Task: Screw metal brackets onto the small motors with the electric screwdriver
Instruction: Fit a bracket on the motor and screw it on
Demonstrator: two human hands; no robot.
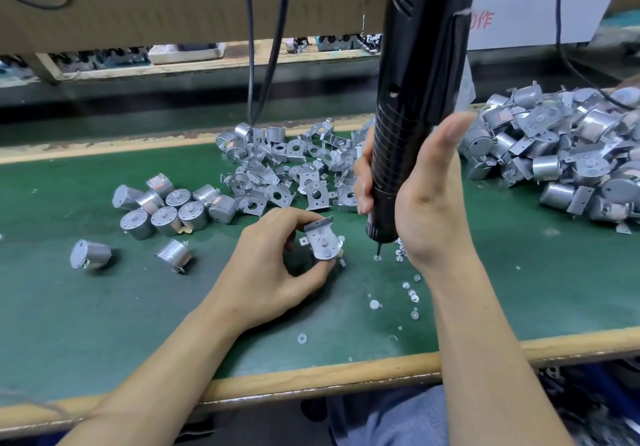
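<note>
- The left hand point(266, 265), at centre frame, pinches a small motor point(323, 249) between thumb and curled fingers. A metal bracket point(320, 229) sits on the motor's face, which is turned up and towards the driver, probably so the screw holes stay reachable.
- The wrist is bent and the forearm runs in from the lower left, lying low over the green mat point(104, 307).
- The right hand point(429, 210) wraps the grip of the electric screwdriver point(415, 99). The fingers point(362, 182) curl round the far side and the thumb lies up along the near side.
- The tool stands almost upright and its body runs off the top of the frame.
- The driver bit point(378, 249) points straight down onto a loose screw point(377, 257) on the mat, just right of the motor. It looks like the bit is picking up a screw before driving it.
- More screws point(410, 288) lie scattered near the right wrist, within easy reach of the bit.
- Stock is sorted by stage:
  - bare motors point(166, 213) at centre left;
  - loose brackets point(287, 171) behind the left hand;
  - bracketed motors point(554, 154) heaped at the right edge.
- A white washer point(302, 338) lies alone lower down.
</note>
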